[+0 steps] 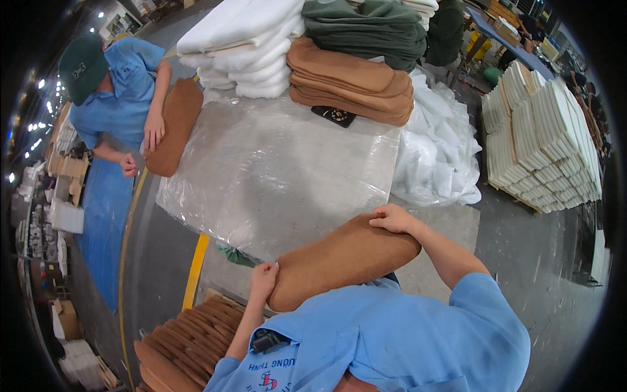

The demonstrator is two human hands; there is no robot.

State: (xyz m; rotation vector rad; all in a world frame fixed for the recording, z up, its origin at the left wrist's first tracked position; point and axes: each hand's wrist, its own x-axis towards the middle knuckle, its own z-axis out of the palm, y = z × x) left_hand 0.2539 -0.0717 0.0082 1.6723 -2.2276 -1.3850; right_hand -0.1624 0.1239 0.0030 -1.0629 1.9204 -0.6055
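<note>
A long brown cushion (343, 264) with rounded ends lies across the front of me, against my blue shirt and by the near table edge. My left hand (263, 282) grips its left end, fingers closed at the upper corner. Toward the other end, my right hand (395, 221) holds the far edge with the thumb and fingers bent over it. The undersides of both grips are hidden. Nearest beyond it is the table (287, 176), its top covered with clear plastic film.
Brown fabric pieces (353, 81), green ones (362, 29) and white padding (241, 46) are stacked at the far side. A dark patterned flat object (334, 116) lies nearby. A co-worker (114, 98) handles another brown cushion (175, 124). Finished-looking brown cushions (189, 340) stand in a row lower left.
</note>
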